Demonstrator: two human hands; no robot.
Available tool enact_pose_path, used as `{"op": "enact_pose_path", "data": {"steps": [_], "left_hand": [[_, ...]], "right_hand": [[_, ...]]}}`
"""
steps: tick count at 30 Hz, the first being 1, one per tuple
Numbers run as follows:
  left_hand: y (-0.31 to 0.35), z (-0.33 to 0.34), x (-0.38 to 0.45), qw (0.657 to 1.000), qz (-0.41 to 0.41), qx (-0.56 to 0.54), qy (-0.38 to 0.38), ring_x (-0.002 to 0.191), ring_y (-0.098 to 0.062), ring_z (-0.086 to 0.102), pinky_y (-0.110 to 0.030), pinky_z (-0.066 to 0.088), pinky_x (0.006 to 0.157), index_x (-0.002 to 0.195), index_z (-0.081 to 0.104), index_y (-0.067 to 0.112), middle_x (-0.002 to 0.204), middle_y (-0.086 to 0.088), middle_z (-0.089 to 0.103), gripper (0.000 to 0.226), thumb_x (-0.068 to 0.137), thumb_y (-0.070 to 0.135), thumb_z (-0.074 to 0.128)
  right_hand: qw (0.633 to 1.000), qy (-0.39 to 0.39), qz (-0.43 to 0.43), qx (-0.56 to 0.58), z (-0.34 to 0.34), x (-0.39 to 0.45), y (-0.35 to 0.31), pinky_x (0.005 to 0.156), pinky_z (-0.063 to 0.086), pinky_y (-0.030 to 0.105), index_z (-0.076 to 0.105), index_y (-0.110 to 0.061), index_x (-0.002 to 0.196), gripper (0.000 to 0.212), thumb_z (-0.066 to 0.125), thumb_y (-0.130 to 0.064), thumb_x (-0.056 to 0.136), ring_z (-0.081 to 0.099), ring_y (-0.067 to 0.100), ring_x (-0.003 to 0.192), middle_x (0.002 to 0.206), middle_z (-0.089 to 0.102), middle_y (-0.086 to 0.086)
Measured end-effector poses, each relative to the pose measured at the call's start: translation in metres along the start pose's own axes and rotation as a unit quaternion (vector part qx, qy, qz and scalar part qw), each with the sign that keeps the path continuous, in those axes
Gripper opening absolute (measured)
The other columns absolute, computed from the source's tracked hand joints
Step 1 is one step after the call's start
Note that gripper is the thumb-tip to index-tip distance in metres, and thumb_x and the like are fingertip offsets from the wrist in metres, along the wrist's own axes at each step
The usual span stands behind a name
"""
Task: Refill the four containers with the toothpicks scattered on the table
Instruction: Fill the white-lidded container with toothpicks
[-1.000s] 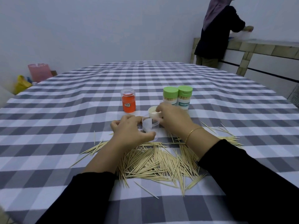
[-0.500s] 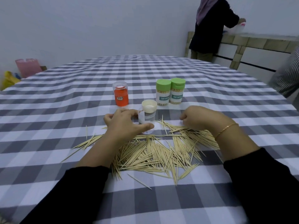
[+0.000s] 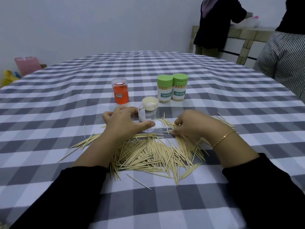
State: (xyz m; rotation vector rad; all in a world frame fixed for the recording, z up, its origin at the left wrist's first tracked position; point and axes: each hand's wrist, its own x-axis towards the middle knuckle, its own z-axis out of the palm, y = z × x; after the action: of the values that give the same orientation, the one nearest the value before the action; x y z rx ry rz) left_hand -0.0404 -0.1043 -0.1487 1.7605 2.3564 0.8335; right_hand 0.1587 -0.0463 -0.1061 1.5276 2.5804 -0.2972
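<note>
At the far left stands the orange container [image 3: 120, 90], a smooth cylinder with a clear cap. Beside it the left hand [image 3: 123, 123] wraps the clear plastic container [image 3: 147, 119] — open, seemingly empty, its cream lid [image 3: 149, 103] lying just behind. The step in hand looks like gathering a first bundle: the right hand [image 3: 196, 125] curls onto the toothpicks [image 3: 153, 151], thin pale wooden slivers fanned over the checked tablecloth [image 3: 231, 96]; whether it grips any I cannot tell. Next — pinch an aligned bunch and drop it upright. Two green-capped containers [image 3: 171, 89] already look full.
</note>
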Motion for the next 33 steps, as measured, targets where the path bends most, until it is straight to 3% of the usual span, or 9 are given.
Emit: {"op": "enact_pose_path", "data": {"steps": [6, 11, 14, 17, 22, 26, 28, 33], "left_hand": [[-0.003, 0.001, 0.000, 1.000, -0.004, -0.013, -0.010, 0.122, -0.010, 0.040, -0.035, 0.017, 0.091, 0.116, 0.064, 0.037, 0.120, 0.012, 0.057, 0.088, 0.049, 0.091, 0.047], [0.001, 0.000, -0.002, 1.000, -0.002, -0.016, -0.003, 0.120, -0.009, 0.040, -0.035, 0.017, 0.091, 0.114, 0.065, 0.036, 0.117, 0.014, 0.058, 0.071, 0.060, 0.082, 0.058], [0.005, -0.004, -0.006, 1.000, 0.003, -0.022, -0.004, 0.118, -0.008, 0.040, -0.034, 0.017, 0.087, 0.111, 0.066, 0.037, 0.110, 0.017, 0.057, 0.068, 0.059, 0.081, 0.058], [0.005, -0.006, -0.007, 0.999, 0.004, -0.032, -0.011, 0.120, -0.007, 0.039, -0.034, 0.016, 0.087, 0.116, 0.065, 0.039, 0.111, 0.018, 0.057, 0.080, 0.052, 0.085, 0.053], [0.005, -0.010, -0.008, 0.999, 0.004, -0.037, -0.021, 0.125, -0.008, 0.035, -0.032, 0.015, 0.089, 0.126, 0.060, 0.039, 0.119, 0.016, 0.053, 0.089, 0.050, 0.084, 0.052], [0.006, -0.011, -0.011, 0.996, 0.011, -0.084, -0.038, 0.121, -0.006, 0.040, -0.027, 0.011, 0.085, 0.130, 0.056, 0.039, 0.106, 0.018, 0.060, 0.069, 0.068, 0.067, 0.068], [0.006, -0.010, -0.011, 0.992, 0.005, -0.116, -0.049, 0.128, -0.007, 0.039, -0.020, 0.009, 0.079, 0.136, 0.053, 0.036, 0.112, 0.015, 0.067, 0.076, 0.068, 0.065, 0.069], [0.003, -0.009, -0.009, 0.984, -0.005, -0.171, -0.057, 0.130, -0.005, 0.043, -0.010, 0.006, 0.079, 0.137, 0.053, 0.033, 0.117, 0.009, 0.069, 0.082, 0.063, 0.065, 0.070]], "right_hand": [[0.996, 0.073, 0.028, 0.040, 0.015, 0.018, -0.006, 0.072, 0.049, 0.030, 0.070, -0.016, 0.102, 0.026, 0.060, -0.036, 0.089, 0.060, 0.024, 0.088, 0.095, 0.067, 0.005], [0.992, 0.115, 0.025, -0.037, 0.016, 0.016, -0.012, 0.072, 0.039, 0.030, 0.064, -0.009, 0.104, 0.018, 0.051, -0.014, 0.092, 0.057, 0.028, 0.090, 0.096, 0.062, 0.009], [0.983, 0.145, -0.004, -0.112, 0.014, 0.005, -0.018, 0.081, 0.038, 0.033, 0.059, -0.010, 0.103, 0.018, 0.049, -0.005, 0.089, 0.057, 0.030, 0.102, 0.108, 0.062, 0.010], [0.974, 0.161, -0.023, -0.158, 0.014, 0.001, -0.022, 0.087, 0.038, 0.035, 0.060, -0.011, 0.106, 0.021, 0.048, -0.006, 0.089, 0.055, 0.029, 0.104, 0.110, 0.061, 0.009], [0.969, 0.178, -0.031, -0.167, 0.018, 0.001, -0.022, 0.081, 0.038, 0.034, 0.060, -0.009, 0.105, 0.020, 0.047, -0.006, 0.090, 0.055, 0.029, 0.103, 0.110, 0.060, 0.010], [0.975, 0.180, -0.030, -0.129, 0.019, 0.006, -0.015, 0.074, 0.032, 0.032, 0.060, -0.009, 0.107, 0.020, 0.048, -0.007, 0.090, 0.055, 0.030, 0.103, 0.110, 0.058, 0.010], [0.975, 0.201, -0.017, -0.094, 0.019, 0.012, -0.010, 0.074, 0.029, 0.032, 0.061, -0.013, 0.104, 0.018, 0.046, -0.013, 0.094, 0.056, 0.028, 0.098, 0.103, 0.059, 0.006], [0.976, 0.174, 0.007, 0.127, 0.009, 0.014, -0.002, 0.083, 0.038, 0.036, 0.064, -0.021, 0.102, 0.021, 0.044, -0.026, 0.099, 0.055, 0.023, 0.089, 0.092, 0.063, 0.002]]}}
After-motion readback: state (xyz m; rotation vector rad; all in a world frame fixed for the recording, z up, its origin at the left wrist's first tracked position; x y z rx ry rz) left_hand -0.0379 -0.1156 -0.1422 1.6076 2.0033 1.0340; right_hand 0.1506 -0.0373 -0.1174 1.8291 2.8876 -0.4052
